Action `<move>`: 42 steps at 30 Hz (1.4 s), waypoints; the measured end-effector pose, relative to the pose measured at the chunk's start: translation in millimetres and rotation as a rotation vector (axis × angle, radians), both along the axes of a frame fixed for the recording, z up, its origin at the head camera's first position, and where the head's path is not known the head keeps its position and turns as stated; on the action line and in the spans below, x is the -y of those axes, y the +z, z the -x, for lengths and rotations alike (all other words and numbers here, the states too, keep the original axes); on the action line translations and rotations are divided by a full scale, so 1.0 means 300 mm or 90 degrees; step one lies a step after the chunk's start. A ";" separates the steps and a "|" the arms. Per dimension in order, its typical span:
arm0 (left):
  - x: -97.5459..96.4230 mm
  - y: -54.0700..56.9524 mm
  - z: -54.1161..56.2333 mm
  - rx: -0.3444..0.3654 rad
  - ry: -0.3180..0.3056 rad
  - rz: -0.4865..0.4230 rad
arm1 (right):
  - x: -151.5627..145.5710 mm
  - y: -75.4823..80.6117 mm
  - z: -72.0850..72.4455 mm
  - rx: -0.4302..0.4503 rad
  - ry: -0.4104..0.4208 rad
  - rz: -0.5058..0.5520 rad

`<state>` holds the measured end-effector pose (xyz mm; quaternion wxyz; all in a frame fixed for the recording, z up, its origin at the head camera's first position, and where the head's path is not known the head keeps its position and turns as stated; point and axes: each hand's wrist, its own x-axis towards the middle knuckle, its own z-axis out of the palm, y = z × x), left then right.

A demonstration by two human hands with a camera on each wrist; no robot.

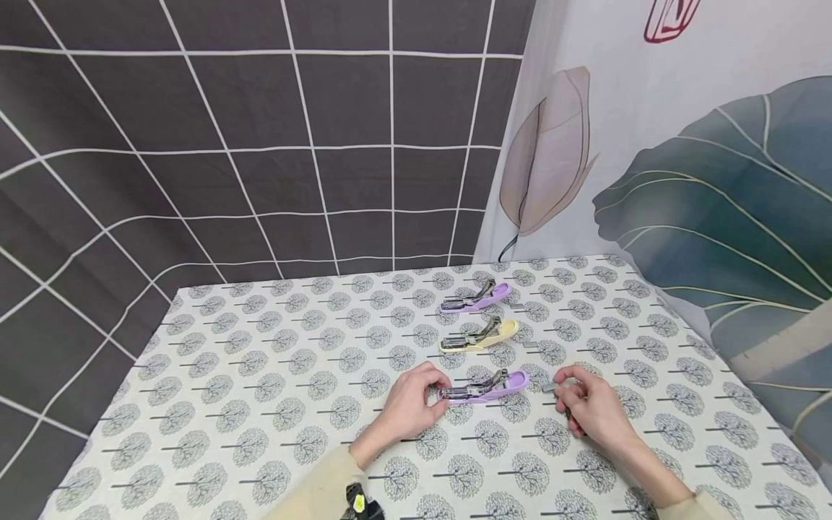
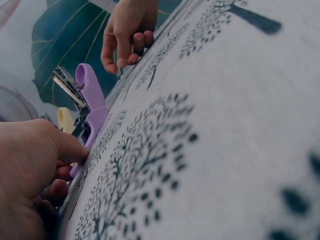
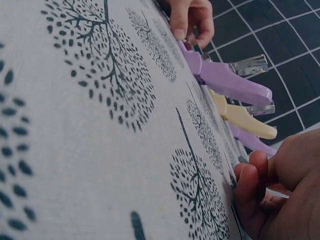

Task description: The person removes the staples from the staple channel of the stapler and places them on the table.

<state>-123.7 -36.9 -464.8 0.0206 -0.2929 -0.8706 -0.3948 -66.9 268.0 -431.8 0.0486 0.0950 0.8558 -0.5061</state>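
Observation:
The nearest purple stapler [image 1: 513,383] lies flipped open, its metal magazine bared. My left hand [image 1: 411,402] holds its left end between thumb and fingers; the left wrist view shows the thumb at the tip of the purple body [image 2: 92,90]. To the right of that stapler, my right hand [image 1: 594,410] pinches a short grey strip of staples [image 1: 549,388] that points left. In the right wrist view, the curled fingers of the right hand [image 3: 295,185] hide most of the strip.
Behind the nearest stapler lie a cream-yellow stapler [image 1: 484,338] and another purple stapler [image 1: 477,298], both flipped open. A small grey strip [image 1: 531,344] lies right of the yellow one, another [image 1: 516,306] by the far one. A tree-print cloth [image 1: 260,404] covers the table.

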 end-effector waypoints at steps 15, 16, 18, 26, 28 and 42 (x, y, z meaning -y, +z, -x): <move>0.000 0.000 -0.002 0.000 0.001 0.005 | 0.005 0.004 0.007 -0.006 0.023 -0.066; 0.000 0.000 -0.002 -0.001 0.000 0.005 | 0.005 0.006 0.009 -0.007 0.026 -0.074; 0.000 0.001 -0.001 -0.004 -0.001 0.006 | 0.005 0.008 0.012 -0.013 0.035 -0.091; 0.000 0.005 0.001 -0.006 0.002 0.005 | 0.002 0.020 0.024 -0.035 0.082 -0.148; 0.001 0.004 0.002 -0.005 0.002 0.004 | 0.003 0.022 0.027 -0.031 0.087 -0.158; -0.004 0.009 0.002 -0.001 0.002 0.003 | 0.010 0.030 0.033 -0.022 0.087 -0.225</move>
